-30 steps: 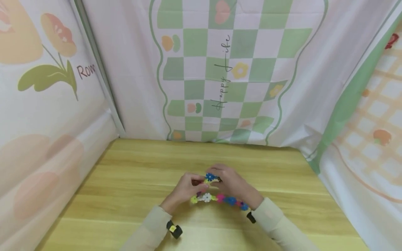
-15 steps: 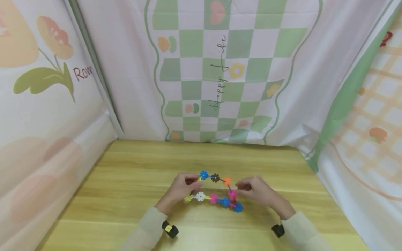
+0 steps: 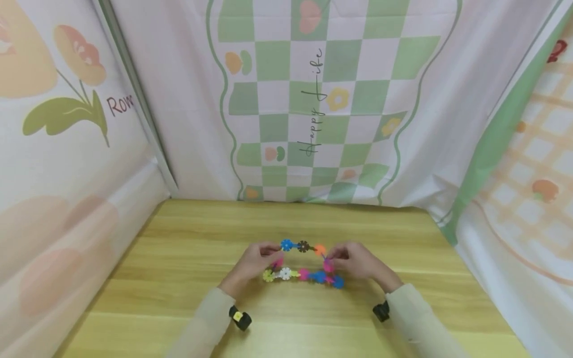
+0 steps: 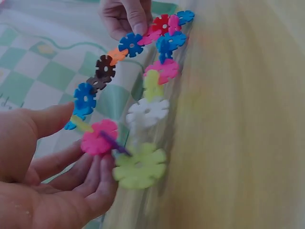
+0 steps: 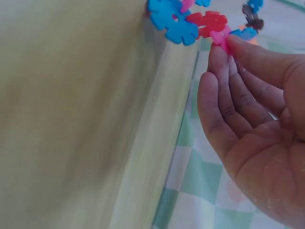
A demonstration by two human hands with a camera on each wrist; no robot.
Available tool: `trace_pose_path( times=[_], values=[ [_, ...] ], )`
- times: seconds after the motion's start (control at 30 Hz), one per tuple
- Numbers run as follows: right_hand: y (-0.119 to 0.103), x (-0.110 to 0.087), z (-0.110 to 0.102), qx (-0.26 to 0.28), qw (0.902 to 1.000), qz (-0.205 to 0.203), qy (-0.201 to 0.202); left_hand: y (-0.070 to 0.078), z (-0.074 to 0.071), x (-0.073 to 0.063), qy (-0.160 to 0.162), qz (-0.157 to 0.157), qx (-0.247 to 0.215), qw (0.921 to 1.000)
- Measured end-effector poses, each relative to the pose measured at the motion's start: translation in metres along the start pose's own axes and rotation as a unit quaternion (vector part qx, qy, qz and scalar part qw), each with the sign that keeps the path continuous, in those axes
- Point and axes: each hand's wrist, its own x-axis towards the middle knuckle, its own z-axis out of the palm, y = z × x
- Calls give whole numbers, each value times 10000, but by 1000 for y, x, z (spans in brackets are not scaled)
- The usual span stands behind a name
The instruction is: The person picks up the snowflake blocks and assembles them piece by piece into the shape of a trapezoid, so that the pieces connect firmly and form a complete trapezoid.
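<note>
A closed loop of colourful snowflake-shaped plastic discs (image 3: 285,273) is held between both hands in the head view. My left hand (image 3: 252,263) grips the loop's left side, thumb and fingers about a pink disc (image 4: 99,137) and the yellow one joined to it. On the opposite side, my right hand (image 3: 360,261) pinches a pink disc (image 5: 221,38) between thumb and fingertips. Blue, brown and orange discs form the far stretch. Along the near stretch run a yellow-green disc (image 4: 139,167), a white disc (image 4: 147,112), then pink and blue ones.
Beneath the hands lies a wood-grain table (image 3: 286,323). A checkered cloth (image 3: 313,99) hangs behind its far edge, with printed cloths at the left (image 3: 80,199) and right (image 3: 528,199). Each wrist carries a black strap (image 3: 241,319).
My right hand has left the loop's far stretch, moved right and now pinches the pink disc on the right side. The loop has spread out and shifted slightly away from me.
</note>
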Motion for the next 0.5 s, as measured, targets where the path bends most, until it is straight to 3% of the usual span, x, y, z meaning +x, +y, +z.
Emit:
trace_pose_path(
  times=[0.3,0.5],
  values=[
    [2,25,0,-68,9995,282,91,-7,-9,16,-327,-453,-78,9984],
    [-1,32,4,-72,9998,167,110,-7,-11,23,-401,-621,-92,9972]
  ],
)
